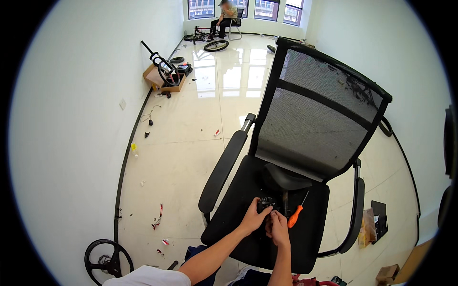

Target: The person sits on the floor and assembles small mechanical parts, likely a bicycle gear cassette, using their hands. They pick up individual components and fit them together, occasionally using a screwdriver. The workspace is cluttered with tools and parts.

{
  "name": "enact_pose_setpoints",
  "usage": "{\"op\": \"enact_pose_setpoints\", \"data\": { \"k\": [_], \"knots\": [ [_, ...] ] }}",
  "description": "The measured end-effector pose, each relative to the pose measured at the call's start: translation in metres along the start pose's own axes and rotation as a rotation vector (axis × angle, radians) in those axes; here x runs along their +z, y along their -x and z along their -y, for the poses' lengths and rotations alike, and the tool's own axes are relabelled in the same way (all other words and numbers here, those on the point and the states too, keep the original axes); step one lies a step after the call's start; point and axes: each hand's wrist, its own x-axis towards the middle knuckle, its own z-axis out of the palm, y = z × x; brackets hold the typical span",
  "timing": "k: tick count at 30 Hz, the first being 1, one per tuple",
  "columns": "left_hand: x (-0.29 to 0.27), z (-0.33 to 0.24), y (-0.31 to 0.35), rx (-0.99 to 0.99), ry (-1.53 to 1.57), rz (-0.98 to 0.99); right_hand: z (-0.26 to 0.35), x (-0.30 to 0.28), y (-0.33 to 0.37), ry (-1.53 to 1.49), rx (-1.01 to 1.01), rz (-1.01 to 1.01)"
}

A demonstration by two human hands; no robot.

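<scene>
Over the seat of a black mesh-backed office chair, my left hand grips a small black mechanical part, whose exact kind is too small to tell. My right hand is closed in a pinch right beside it, fingertips close to my left thumb; whatever it may hold is hidden. A black bicycle saddle with its seatpost lies just beyond my hands against the backrest. To the right of my right hand, an orange-handled screwdriver rests on the seat, its shaft pointing away.
Armrests flank the seat. A black wheel leans at the lower left, and small parts litter the tiled floor. An open carton with bike parts stands by the left wall. Far off, a person sits near a bicycle frame.
</scene>
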Motion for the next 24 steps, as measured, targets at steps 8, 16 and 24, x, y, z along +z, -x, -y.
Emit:
{"op": "enact_pose_setpoints", "data": {
  "k": [8,16,24],
  "knots": [
    [0.002,0.003,0.002,0.135,-0.21,0.007,-0.017,0.001,-0.004,0.162,-0.136,-0.078],
    [0.002,0.004,0.006,0.327,-0.462,-0.004,-0.002,-0.005,0.008,-0.028,0.104,0.037],
    [-0.007,0.021,-0.009,0.104,-0.295,0.035,-0.021,-0.014,-0.001,0.421,-0.282,0.06]
  ]
}}
